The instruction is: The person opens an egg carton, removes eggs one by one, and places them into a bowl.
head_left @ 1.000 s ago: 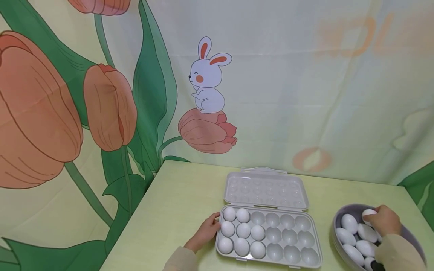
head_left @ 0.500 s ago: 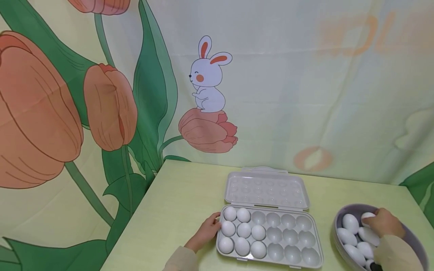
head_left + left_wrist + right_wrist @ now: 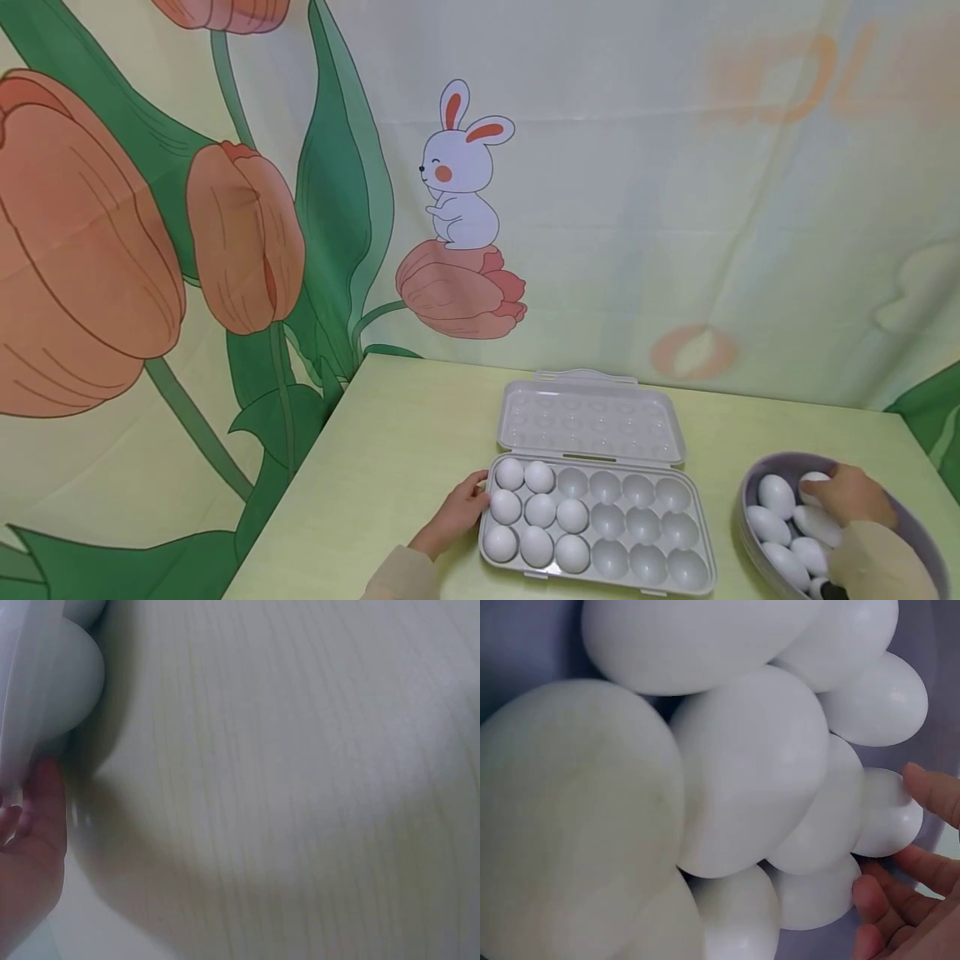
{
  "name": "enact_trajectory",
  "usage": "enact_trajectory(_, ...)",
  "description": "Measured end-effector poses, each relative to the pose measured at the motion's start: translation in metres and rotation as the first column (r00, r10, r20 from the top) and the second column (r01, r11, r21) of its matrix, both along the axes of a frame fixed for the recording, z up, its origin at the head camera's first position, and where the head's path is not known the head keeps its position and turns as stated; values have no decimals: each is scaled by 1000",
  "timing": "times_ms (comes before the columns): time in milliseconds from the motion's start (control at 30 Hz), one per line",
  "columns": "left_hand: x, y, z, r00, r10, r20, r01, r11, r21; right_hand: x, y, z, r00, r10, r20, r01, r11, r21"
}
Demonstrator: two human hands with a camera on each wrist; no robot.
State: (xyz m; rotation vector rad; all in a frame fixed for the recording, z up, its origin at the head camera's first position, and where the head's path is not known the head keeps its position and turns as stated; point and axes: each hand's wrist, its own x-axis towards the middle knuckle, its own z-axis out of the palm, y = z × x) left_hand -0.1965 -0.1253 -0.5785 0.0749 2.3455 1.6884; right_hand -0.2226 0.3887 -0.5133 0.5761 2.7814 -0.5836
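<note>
My left hand (image 3: pixel 455 515) grips the left rim of an open grey egg carton (image 3: pixel 626 575); in the left wrist view, a finger reaches under the rim. White eggs (image 3: pixel 541 511) fill the carton's left cups: two in the back row, three in each of the other rows. On the right, my right hand (image 3: pixel 864 497) is inside a grey bowl (image 3: pixel 750 542) of eggs. Its thumb and a finger pinch one white egg (image 3: pixel 887 814) near the bowl's wall, as the right wrist view shows. Its other fingers curl beside a neighbouring egg (image 3: pixel 817 892).
The carton's lid (image 3: pixel 591 421) lies back toward the wall cloth. Bare cups (image 3: pixel 643 527) take up the carton's right side. A pale wood-grain table (image 3: pixel 390 433) carries everything, and a printed cloth (image 3: pixel 615 208) with tulips and a rabbit hangs behind.
My right hand has shifted slightly right and down in the bowl, covering more of the egg at its fingers. My left hand keeps its place on the carton.
</note>
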Motion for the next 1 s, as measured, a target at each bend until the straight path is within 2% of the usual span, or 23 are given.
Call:
enact_trajectory(200,0,0,0,1000,-1,4,1,1000,5,0,-2,14,998,7,-68,-10,999,-40)
enact_trajectory(333,-1,0,-1,1000,-3,-2,3,1000,-6,-5,-10,26,991,16,-133,-27,996,-82)
enact_trajectory(467,-2,0,-2,1000,-4,-6,4,1000,-7,-13,-23,29,981,-4,-195,-21,992,-126)
enact_trajectory(567,-2,0,-2,1000,-3,-9,3,1000,-5,-18,-36,31,972,22,-236,-63,984,-168)
enact_trajectory(633,-1,0,-2,1000,-3,-8,3,1000,-2,-19,-46,36,959,69,-275,-122,976,-182)
enact_trajectory(800,-1,0,-2,1000,-4,-5,4,1000,3,-18,-76,48,927,186,-327,-274,929,-249)
enact_trajectory(1000,-1,0,-3,1000,-4,-4,4,1000,15,-20,-110,47,885,308,-349,-414,865,-285)
